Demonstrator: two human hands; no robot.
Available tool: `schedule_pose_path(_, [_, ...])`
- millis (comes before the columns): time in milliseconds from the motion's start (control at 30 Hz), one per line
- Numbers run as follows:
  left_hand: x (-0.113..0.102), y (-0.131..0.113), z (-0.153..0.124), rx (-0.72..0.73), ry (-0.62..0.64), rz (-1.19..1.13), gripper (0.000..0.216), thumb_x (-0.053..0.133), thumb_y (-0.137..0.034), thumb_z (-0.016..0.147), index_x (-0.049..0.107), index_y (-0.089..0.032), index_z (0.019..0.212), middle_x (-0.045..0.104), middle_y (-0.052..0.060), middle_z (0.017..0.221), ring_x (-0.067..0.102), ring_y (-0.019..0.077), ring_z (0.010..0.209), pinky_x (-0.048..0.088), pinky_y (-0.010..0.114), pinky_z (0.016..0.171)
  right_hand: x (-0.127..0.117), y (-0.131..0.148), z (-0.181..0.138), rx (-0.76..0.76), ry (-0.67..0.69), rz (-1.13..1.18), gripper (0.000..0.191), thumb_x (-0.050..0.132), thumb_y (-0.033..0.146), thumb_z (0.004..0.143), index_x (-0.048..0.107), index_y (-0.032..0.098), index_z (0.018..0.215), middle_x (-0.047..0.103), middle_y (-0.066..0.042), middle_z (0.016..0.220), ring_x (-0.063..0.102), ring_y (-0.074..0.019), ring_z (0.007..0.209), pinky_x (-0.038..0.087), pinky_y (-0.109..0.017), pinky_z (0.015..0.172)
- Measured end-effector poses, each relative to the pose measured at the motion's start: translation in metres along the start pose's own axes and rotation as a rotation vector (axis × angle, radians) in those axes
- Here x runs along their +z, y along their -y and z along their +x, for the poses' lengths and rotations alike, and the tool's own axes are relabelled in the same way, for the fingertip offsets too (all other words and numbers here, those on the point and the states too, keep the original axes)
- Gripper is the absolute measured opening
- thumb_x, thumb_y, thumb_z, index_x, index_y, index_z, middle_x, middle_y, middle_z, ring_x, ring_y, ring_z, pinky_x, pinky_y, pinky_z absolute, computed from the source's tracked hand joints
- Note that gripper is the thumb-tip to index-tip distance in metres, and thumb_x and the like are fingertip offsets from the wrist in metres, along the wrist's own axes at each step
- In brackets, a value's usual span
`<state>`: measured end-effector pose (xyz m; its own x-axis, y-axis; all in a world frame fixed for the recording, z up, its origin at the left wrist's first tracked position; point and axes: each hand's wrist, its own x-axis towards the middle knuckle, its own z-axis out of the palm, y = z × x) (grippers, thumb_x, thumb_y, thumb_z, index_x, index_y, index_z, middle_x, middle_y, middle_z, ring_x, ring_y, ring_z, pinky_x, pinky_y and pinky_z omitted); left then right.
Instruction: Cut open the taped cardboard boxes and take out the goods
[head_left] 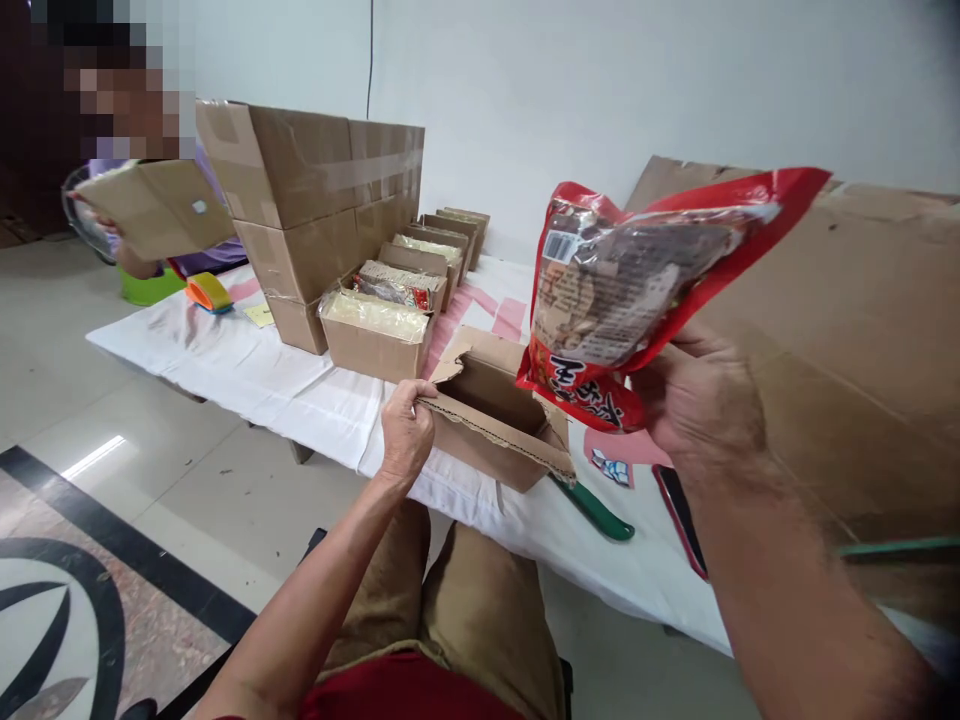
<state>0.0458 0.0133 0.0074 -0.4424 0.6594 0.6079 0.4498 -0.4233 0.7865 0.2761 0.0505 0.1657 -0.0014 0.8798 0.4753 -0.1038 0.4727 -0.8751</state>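
My right hand (709,395) grips a red and clear plastic food packet (600,290) by its lower side, holding it up above the table. Just below and left of the packet stands an open cardboard box (487,437) with ragged cut edges. My left hand (410,430) pinches the near left corner of this box's rim. The part of the box's inside that shows is dark, and the packet covers its far right corner. Beside the box's right end lies a green-handled tool (596,510), its front end hidden by the box.
Filled open boxes (379,340) run in a row behind. Taped cartons (300,170) are stacked at the left. A person (210,190) holds a cardboard piece (157,205) there. A phone (682,520) lies right, before a large cardboard sheet (855,350). An orange object (209,291) rests far left.
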Motion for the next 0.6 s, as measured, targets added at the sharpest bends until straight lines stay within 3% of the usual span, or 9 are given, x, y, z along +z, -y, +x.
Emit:
schedule_pose_path(100, [-0.014,-0.014,-0.01,-0.007,0.03,0.025,0.052,0.052,-0.002,0.074,0.071,-0.023,0.118,0.059,0.014,0.144,0.068,0.0223,0.111,0.057,0.039,0.094,-0.004,0.017,-0.02,-0.293,0.017,-0.232,0.008,0.08,0.023,0.083,0.077,0.026,0.089,0.075,0.002,0.076,0.067,-0.0159,0.065,0.054,-0.031,0.065])
schedule_pose_path(167, [-0.037,-0.032,-0.019,-0.106,-0.008,-0.072,0.057,0.062,-0.01,0.078,0.065,-0.025,0.133,0.049,0.015,0.156,0.067,0.0227,0.112,0.058,0.041,0.096,-0.003,0.025,-0.036,-0.523,0.071,-0.51,0.012,0.072,0.017,0.09,0.077,0.026,0.097,0.077,0.0,0.086,0.069,-0.0168,0.072,0.055,-0.032,0.072])
schedule_pose_path(267, [-0.071,-0.069,-0.024,-0.459,0.114,-0.535,0.046,0.07,-0.041,0.086,0.067,-0.021,0.127,0.067,0.015,0.135,0.07,0.0278,0.111,0.06,0.044,0.095,0.008,0.031,-0.058,-0.924,0.206,-0.896,0.02,0.065,0.008,0.092,0.074,0.023,0.103,0.078,-0.006,0.097,0.071,-0.0215,0.087,0.054,-0.036,0.081])
schedule_pose_path(333, [-0.086,-0.092,-0.022,-0.683,0.28,-0.852,0.058,0.071,-0.063,0.083,0.07,-0.018,0.12,0.074,0.015,0.123,0.072,0.034,0.115,0.062,0.048,0.096,0.02,0.033,-0.07,-1.115,0.331,-1.002,0.021,0.064,0.006,0.091,0.072,0.02,0.105,0.078,-0.008,0.097,0.07,-0.0226,0.089,0.051,-0.037,0.082])
schedule_pose_path(367, [-0.091,-0.1,-0.021,-0.757,0.339,-0.954,0.063,0.074,-0.066,0.079,0.071,-0.017,0.119,0.076,0.015,0.119,0.072,0.0363,0.116,0.062,0.05,0.098,0.026,0.033,-0.076,-1.17,0.409,-1.016,0.02,0.064,0.007,0.092,0.072,0.019,0.106,0.078,-0.009,0.097,0.069,-0.0225,0.09,0.05,-0.038,0.082])
schedule_pose_path(433, [-0.095,-0.107,-0.019,-0.846,0.383,-1.038,0.061,0.087,-0.053,0.072,0.072,-0.016,0.118,0.079,0.013,0.113,0.073,0.038,0.116,0.061,0.051,0.102,0.034,0.035,-0.086,-1.193,0.554,-0.977,0.022,0.062,0.009,0.094,0.072,0.019,0.111,0.079,-0.008,0.101,0.069,-0.0226,0.096,0.05,-0.039,0.087])
schedule_pose_path(500, [-0.097,-0.105,-0.02,-0.879,0.384,-1.036,0.058,0.091,-0.035,0.068,0.071,-0.016,0.119,0.081,0.012,0.108,0.075,0.038,0.112,0.061,0.053,0.104,0.033,0.038,-0.093,-1.066,0.606,-0.887,0.026,0.062,0.014,0.095,0.072,0.023,0.118,0.078,-0.007,0.114,0.07,-0.0243,0.107,0.05,-0.042,0.095])
schedule_pose_path(600, [-0.098,-0.095,-0.021,-0.796,0.357,-0.998,0.058,0.089,-0.033,0.068,0.071,-0.018,0.121,0.082,0.01,0.106,0.078,0.0378,0.106,0.063,0.056,0.101,0.018,0.041,-0.094,-0.543,0.443,-0.667,0.036,0.068,0.035,0.094,0.07,0.029,0.129,0.072,-0.007,0.135,0.066,-0.0288,0.124,0.05,-0.046,0.106])
